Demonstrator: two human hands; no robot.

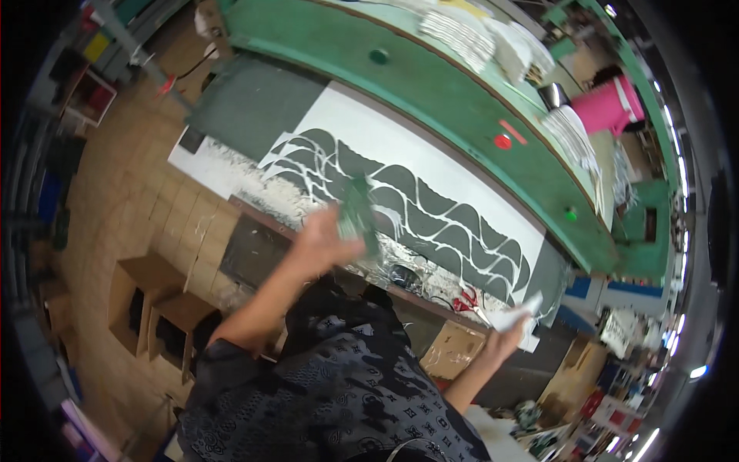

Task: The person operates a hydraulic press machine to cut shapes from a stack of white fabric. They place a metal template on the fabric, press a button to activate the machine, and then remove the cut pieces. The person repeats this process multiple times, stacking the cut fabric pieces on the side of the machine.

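Observation:
My left hand (317, 242) is closed around the near side of a green cutting die (357, 214), held over the work surface and smeared by motion. Below it lies a white sheet (385, 127) with wavy rows cut out of it, leaving thin strips through which the dark board (258, 96) shows. At the right end of the sheet, my right hand (504, 343) grips a white piece of material (519, 313); whether it is one layer or several I cannot tell. Red-handled scissors (466, 300) lie just left of that piece.
A green press beam (439, 96) spans the far side of the board, with stacked white pieces (459, 38) and a pink container (608, 105) behind it. White scraps (269, 189) litter the near edge. Cardboard boxes (158, 269) stand on the floor at left.

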